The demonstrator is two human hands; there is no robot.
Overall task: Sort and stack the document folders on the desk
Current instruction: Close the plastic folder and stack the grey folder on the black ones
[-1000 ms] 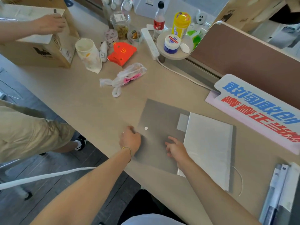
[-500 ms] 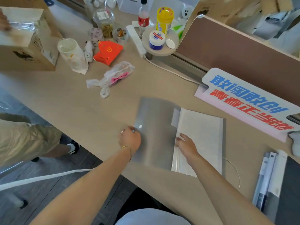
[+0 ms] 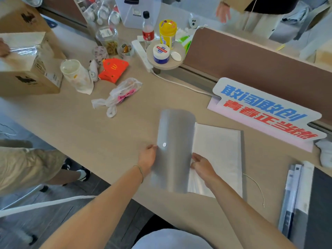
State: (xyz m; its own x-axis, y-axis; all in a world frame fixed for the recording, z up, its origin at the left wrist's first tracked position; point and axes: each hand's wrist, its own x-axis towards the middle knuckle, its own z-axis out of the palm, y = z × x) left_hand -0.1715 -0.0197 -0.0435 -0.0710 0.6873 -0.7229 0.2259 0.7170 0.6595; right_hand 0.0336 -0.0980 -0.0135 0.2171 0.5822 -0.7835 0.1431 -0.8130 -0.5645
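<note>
the desk (image 3: pixel 75 133) carries the work near its front edge, with a printed sign (image 3: pixel 265 112) lying behind it and a cardboard box (image 3: pixel 27 69), a plastic bag (image 3: pixel 122 94) and a second pile of folders (image 3: pixel 298 194) off to the sides. the grey folder (image 3: pixel 240 159) sits open in the middle, and its translucent cover flap (image 3: pixel 175 141) has gone from lying flat on the desk a second ago to standing up and curling over toward the paper sheets (image 3: pixel 217 151) inside. that reads as the folder being closed, so this one looks nearly ready to be squared up and stacked; the pile at the right edge seems the likely place for it. the left hand (image 3: pixel 148 159) pinches the flap's left edge just beside the white snap button (image 3: pixel 164 145), fingers curled onto the plastic, and has carried it up and rightward. the right hand (image 3: pixel 203 165) has slid from the flap onto the near left corner of the sheets, fingers spread and pressing them down rather than clamped on anything. the flap is bowed, so the snap may not meet its mate unless it is laid down evenly.
</note>
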